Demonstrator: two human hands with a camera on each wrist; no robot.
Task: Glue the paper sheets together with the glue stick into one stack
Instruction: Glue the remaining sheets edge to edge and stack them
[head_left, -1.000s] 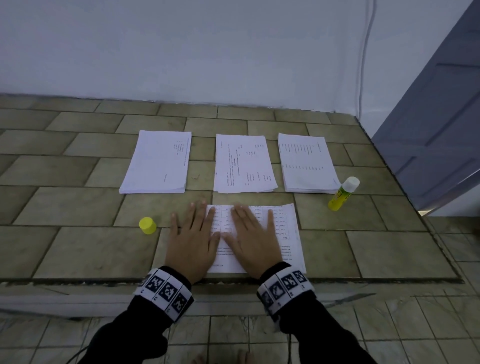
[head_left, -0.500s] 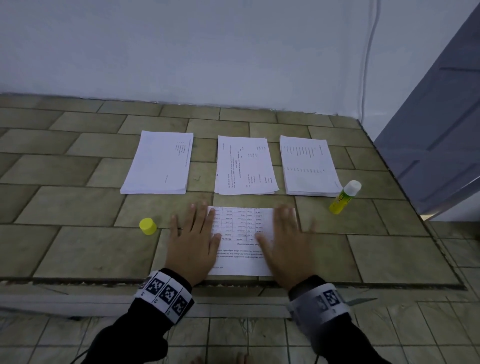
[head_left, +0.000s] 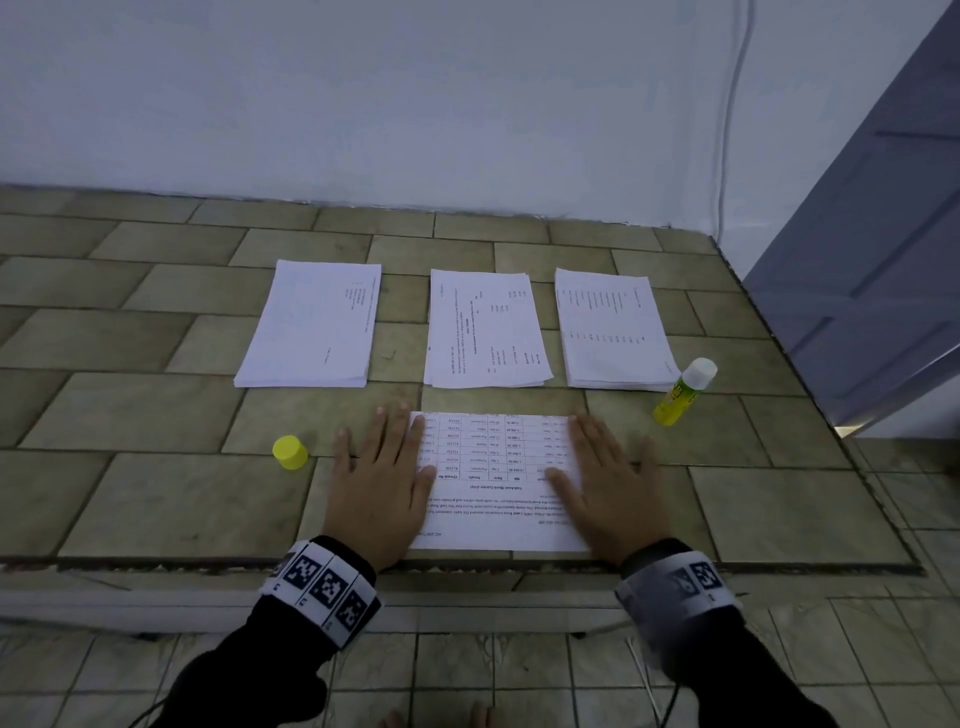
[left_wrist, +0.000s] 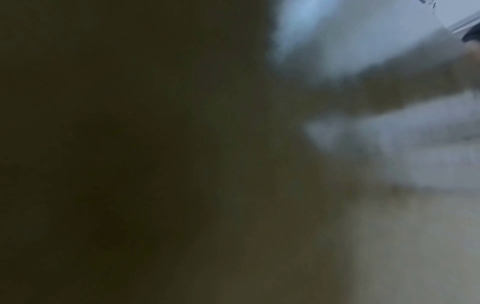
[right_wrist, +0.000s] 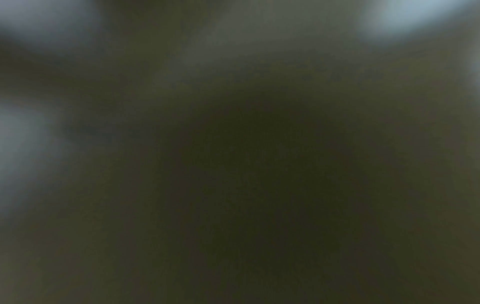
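Paper (head_left: 498, 488) lies under our flat, spread left hand (head_left: 382, 483) and right hand (head_left: 608, 488); glue stick (head_left: 683, 392) stands near its right.

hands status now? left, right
Left hand: open, flat on the white printed paper sheet.
Right hand: open, flat on the same sheet.

Printed text, mostly too small to read

On your near sheet (head_left: 498, 483), upside down, only the column heads "Date", "Details" and "Cheque No" come through; the three far stacks' print and the glue stick's (head_left: 681, 393) label stay illegible.
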